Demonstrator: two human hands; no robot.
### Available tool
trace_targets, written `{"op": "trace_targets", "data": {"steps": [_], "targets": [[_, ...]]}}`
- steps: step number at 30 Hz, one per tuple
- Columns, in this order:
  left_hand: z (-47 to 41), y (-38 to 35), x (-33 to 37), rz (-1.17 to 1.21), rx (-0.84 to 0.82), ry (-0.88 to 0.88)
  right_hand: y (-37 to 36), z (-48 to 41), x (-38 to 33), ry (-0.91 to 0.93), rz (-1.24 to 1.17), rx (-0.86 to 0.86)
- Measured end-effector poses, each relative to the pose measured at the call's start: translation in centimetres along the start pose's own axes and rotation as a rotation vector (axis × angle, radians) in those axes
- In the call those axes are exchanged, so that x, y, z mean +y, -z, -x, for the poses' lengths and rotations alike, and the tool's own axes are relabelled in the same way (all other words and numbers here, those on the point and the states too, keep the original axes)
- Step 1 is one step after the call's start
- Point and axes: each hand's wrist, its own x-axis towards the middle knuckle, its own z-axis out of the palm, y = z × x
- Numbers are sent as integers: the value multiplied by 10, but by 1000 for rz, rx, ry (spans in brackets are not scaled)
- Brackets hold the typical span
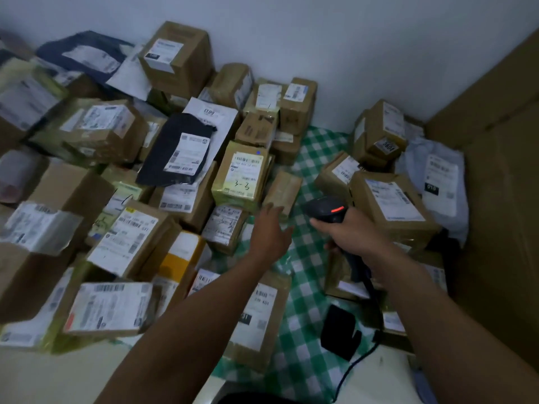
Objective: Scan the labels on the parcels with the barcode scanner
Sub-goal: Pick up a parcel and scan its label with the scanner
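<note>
1. The right hand [351, 233] was closed around the handle of the barcode scanner [328, 211], whose black head pointed away from the person and showed a red light on top.
2. The scanner's cable [354, 365] ran from below the gripping hand back toward the person, passing just beside a black stand [339, 332] on the green checked cloth [303, 345].
3. The left hand [269, 231] held nothing; its fingers were spread and extended, with the fingertips at the near edge of a small plain brown parcel [283, 191]. Whether they touched it could not be told.
4. That small parcel lay just left of the scanner head, with no label visible on its upper face.
5. A yellow-taped parcel [240, 174] marked "3-3" on its label stood just beyond and left of the open hand.
6. A large labelled box [390, 205] sat immediately right of the gripping hand, close beside the scanner.
7. Many further labelled parcels [125, 237] lay heaped to the left of both hands, up to the white wall [350, 39].
</note>
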Motion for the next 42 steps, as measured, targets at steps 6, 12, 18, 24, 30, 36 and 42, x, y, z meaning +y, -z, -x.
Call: {"op": "trace_targets", "data": {"steps": [6, 12, 18, 24, 30, 36, 42], "targets": [[-69, -42, 6, -239, -147, 13, 8, -32, -9, -68, 25, 49], [-91, -47, 14, -352, -143, 100, 14, -35, -1, -89, -11, 51], [-48, -23, 38, -177, -136, 112, 17, -23, 5, -27, -67, 114], [41, 32, 44, 382, 86, 79, 16, -3, -3, 96, -103, 190], [106, 75, 52, 872, 134, 110, 3, 24, -8, 174, -288, 185], [140, 86, 54, 989, 116, 113, -8, 53, -15, 145, -448, -14], [141, 100, 68, 941, 85, 87, -10, 62, -19, 279, -206, 33]]}}
